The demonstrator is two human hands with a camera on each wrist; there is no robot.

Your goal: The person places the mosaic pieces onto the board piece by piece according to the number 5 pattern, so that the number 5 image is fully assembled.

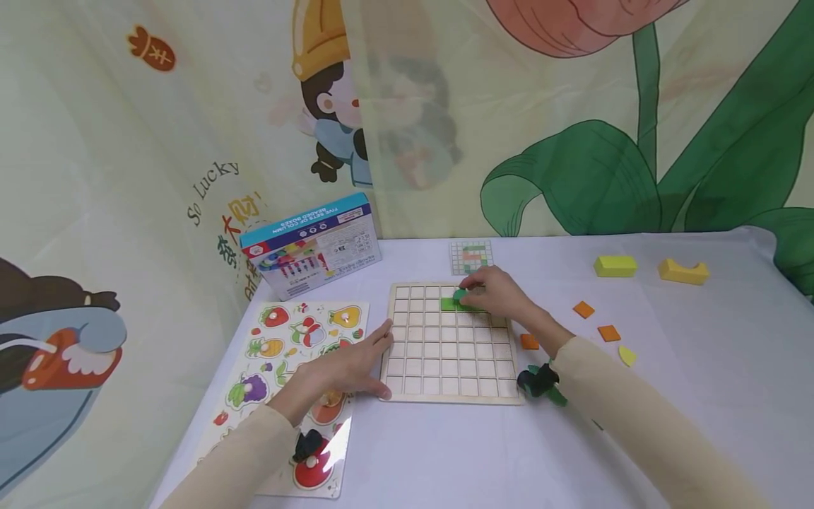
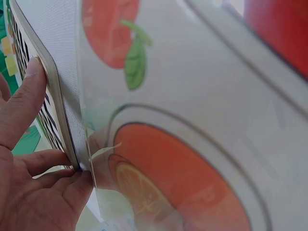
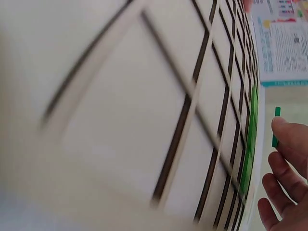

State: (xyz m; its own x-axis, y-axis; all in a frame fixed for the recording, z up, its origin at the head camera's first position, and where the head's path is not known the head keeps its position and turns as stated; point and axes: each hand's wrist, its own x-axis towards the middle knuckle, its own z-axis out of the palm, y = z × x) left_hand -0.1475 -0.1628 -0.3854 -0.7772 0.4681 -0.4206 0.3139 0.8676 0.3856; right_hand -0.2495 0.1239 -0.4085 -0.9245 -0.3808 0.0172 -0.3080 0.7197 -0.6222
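My right hand (image 1: 502, 293) pinches a small dark green piece (image 1: 459, 294) between thumb and fingertips, over the top rows of a wooden grid board (image 1: 422, 396). In the right wrist view the thin green piece (image 3: 277, 112) shows edge-on, apart from the board. A light green tile (image 1: 448, 305) lies in the grid, with more green beside it partly covered by the right hand. My left hand (image 1: 346, 364) rests against the board's left edge, its fingers and thumb spread along the rim. The left wrist view shows the thumb and fingertips touching that edge.
A fruit picture board (image 1: 343, 431) lies left of the grid, and a box (image 1: 331, 251) stands behind it. A small pattern card (image 1: 461, 263) is at the back. To the right lie orange tiles (image 1: 608, 333), a yellow piece (image 1: 627, 355) and yellow blocks (image 1: 615, 266).
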